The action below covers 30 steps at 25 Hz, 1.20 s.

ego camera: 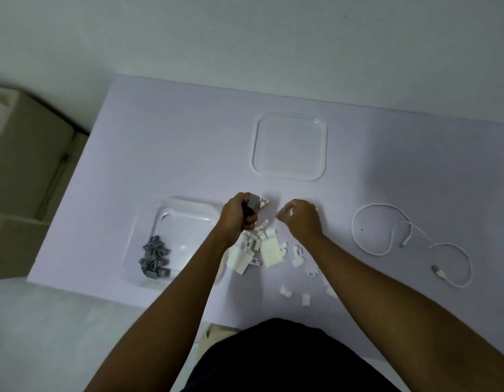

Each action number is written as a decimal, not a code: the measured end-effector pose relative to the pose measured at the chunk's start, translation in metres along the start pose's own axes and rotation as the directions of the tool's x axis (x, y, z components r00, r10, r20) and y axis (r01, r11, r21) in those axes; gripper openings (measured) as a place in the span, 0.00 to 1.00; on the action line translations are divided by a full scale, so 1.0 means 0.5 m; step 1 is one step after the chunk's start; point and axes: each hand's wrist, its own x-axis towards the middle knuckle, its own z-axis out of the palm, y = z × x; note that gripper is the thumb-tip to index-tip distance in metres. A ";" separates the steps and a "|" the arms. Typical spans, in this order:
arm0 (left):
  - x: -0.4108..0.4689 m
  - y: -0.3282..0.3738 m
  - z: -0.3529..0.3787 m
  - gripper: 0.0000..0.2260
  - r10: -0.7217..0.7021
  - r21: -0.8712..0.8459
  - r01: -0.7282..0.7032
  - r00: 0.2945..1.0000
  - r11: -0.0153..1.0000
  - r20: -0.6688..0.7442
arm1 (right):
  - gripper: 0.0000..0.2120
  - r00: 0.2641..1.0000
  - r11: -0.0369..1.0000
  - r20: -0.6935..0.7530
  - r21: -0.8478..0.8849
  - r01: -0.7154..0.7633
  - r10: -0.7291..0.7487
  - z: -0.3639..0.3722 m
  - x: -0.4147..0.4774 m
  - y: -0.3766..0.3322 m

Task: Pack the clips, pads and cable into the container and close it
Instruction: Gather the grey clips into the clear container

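Lilac desk: container, open, held grey clips; lid, cable, white clips and pads outside. Left hand gripped grey piece; right hand pinched white clip. Packing partly done.

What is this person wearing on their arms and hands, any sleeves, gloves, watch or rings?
Nothing shows: the left hand and right hand are gloveless, both forearms bare with no sleeve in frame, no watch, bracelet or ring. A dark garment covers the body below.

Two bare forearms above a plain black garment.
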 end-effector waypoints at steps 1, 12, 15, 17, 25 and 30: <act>-0.008 0.008 -0.007 0.10 0.002 0.051 0.000 1.000 0.999 -0.024 | 0.11 0.999 0.985 -0.005 0.165 -0.042 0.044 -0.007 -0.006 -0.015; -0.070 0.091 -0.270 0.05 0.142 0.672 -0.129 0.989 0.729 0.037 | 0.09 0.828 0.228 0.552 0.823 -0.521 -0.101 0.071 -0.117 -0.241; -0.076 0.083 -0.378 0.11 0.126 0.967 -0.202 0.975 0.154 0.184 | 0.09 0.832 0.301 0.548 0.811 -0.502 -0.090 0.160 -0.136 -0.315; -0.084 0.060 -0.428 0.15 0.044 0.983 -0.181 0.983 -0.006 0.181 | 0.09 0.824 0.340 0.564 0.787 -0.516 -0.057 0.221 -0.154 -0.345; -0.125 -0.030 -0.490 0.18 -0.040 0.925 -0.207 0.978 -0.317 0.205 | 0.06 0.791 0.489 0.500 0.622 -0.611 0.352 0.382 -0.205 -0.326; -0.144 -0.036 -0.492 0.18 0.005 0.869 -0.233 0.965 -0.437 0.261 | 0.07 0.739 0.505 0.493 0.540 -0.674 0.459 0.402 -0.212 -0.297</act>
